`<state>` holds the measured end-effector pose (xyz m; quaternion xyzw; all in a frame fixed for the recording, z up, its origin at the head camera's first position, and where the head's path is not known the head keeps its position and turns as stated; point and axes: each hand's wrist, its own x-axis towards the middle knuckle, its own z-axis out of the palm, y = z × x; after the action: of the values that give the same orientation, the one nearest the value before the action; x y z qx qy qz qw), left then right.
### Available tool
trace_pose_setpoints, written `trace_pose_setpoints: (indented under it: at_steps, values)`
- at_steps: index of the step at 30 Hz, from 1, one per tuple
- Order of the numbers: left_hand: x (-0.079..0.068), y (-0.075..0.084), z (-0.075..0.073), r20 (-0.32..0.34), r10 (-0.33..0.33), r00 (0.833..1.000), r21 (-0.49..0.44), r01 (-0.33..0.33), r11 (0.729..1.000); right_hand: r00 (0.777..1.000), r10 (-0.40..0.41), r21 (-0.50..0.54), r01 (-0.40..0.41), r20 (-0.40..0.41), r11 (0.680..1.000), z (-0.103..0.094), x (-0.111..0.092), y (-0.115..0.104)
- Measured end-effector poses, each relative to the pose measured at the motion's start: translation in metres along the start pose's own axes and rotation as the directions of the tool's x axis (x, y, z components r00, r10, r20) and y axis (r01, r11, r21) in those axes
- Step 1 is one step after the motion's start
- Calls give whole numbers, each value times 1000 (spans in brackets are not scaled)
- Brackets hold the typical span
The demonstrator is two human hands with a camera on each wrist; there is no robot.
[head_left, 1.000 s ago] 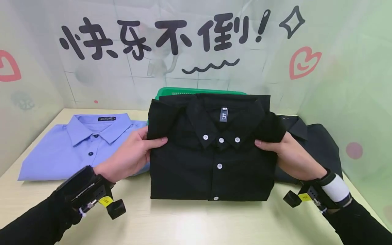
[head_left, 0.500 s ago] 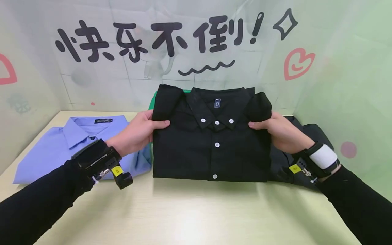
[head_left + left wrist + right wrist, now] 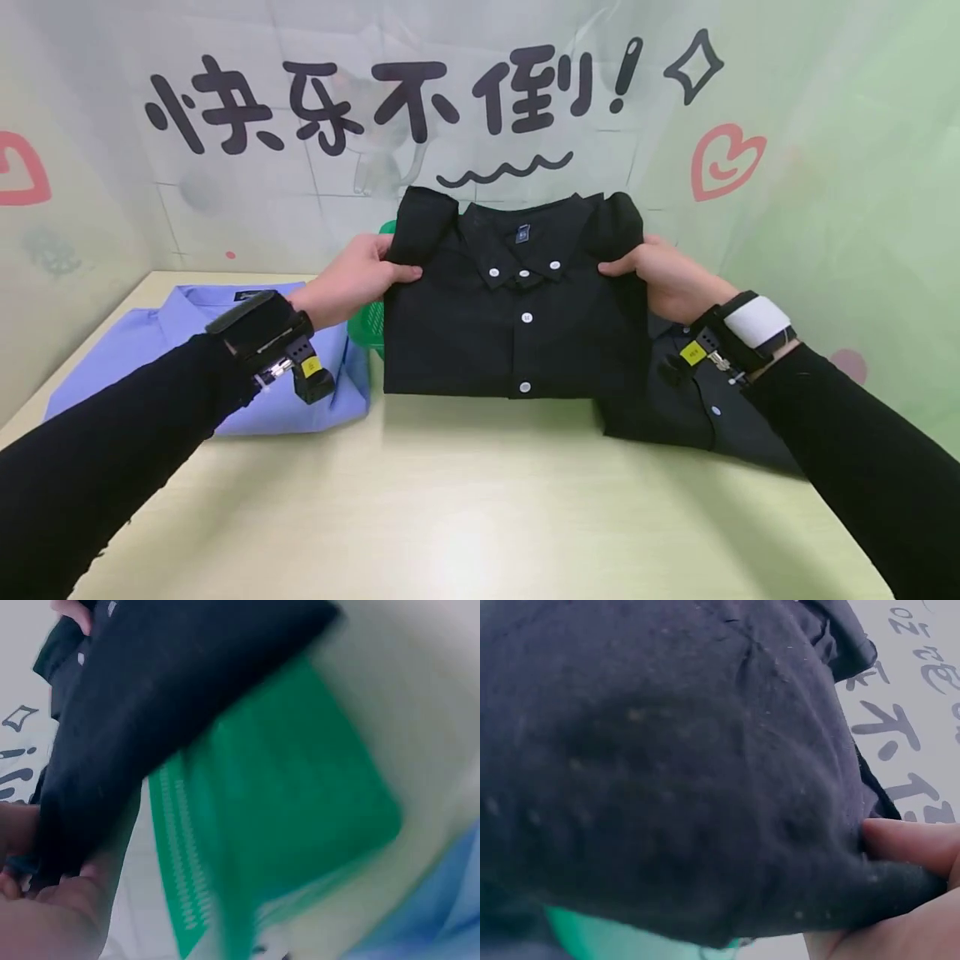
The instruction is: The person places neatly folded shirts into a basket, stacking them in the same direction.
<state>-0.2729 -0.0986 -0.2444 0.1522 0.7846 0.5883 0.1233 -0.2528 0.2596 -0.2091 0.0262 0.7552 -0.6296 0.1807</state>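
A folded black button-up shirt [image 3: 457, 333] with white buttons hangs between both hands, raised above the table and in front of the green basket [image 3: 367, 325]. My left hand [image 3: 356, 279] pinches its left side near the shoulder, thumb on the front. On the opposite side my right hand [image 3: 671, 279] pinches the other shoulder in the same way. In the left wrist view the shirt's lower edge overlaps the green basket [image 3: 300, 787], whose solid floor and slotted wall show. The right wrist view is mostly filled by the dark cloth [image 3: 667, 765], with the thumb on it. Most of the basket is hidden behind the shirt.
A folded light-blue shirt [image 3: 120, 358] lies on the table [image 3: 465, 500] at the left. Another folded dark shirt [image 3: 675, 408] lies at the right, partly under the right forearm. Behind stands a printed fabric backdrop [image 3: 525, 150].
Both hands have carried the black shirt upward and away, toward the back over the basket. Its hold has stayed the same, and more of the dark shirt at the right now shows.
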Motion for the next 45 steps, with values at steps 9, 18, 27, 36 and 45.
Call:
trace_pose_setpoints:
  at_steps: [9, 18, 27, 36, 45]
  values:
    - [29, 22, -2, -17, 64, 998, 215, -59, 975, 994, -11, 35, 15, -108, 999, -6, 19, -17]
    - [47, 28, -9, -56, 18, 998, 196, -6, 981, 976, -5, 23, 10, -216, 1000, 0, 38, -23]
    - [64, 17, -16, -77, -1, 997, 341, 27, 940, 971, -35, -195, -13, -237, 981, 9, 62, -17]
    - [80, 12, -14, -47, -159, 986, 418, 164, 894, 979, 79, -371, -145, -188, 917, 5, 82, -17]
    - [77, 16, -14, -44, -373, 927, 346, 364, 865, 970, 174, -439, -232, -169, 868, 7, 88, -21]
